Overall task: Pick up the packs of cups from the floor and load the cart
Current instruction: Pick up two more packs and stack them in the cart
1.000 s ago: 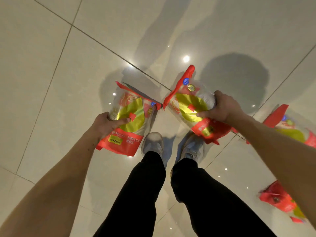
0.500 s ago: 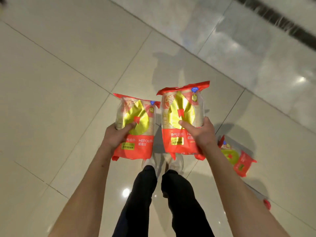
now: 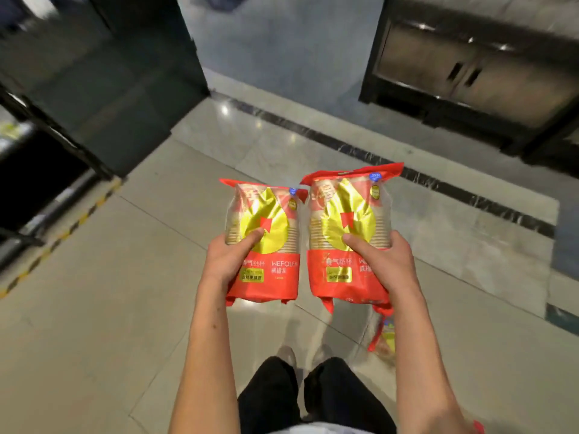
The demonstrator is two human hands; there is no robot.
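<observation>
the left pack of cups (image 3: 262, 242) reads "wefolen" in white on its red lower band, beside chinese characters. the right pack of cups (image 3: 349, 236) shows only "w" before the right hand (image 3: 380, 264) covers it.

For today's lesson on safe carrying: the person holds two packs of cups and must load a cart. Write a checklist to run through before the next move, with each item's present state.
1. Left hand grips the left pack, thumb across its front: ok.
2. Right hand grips the right pack the same way: ok.
3. Both packs upright and apart: ok.
4. Floor straight ahead free of things to trip on: ok.
5. Floor all picked up: not ok, a third pack lies by the right foot.
6. Cart in sight: cannot tell; the dark frame at left is blurred.
</observation>
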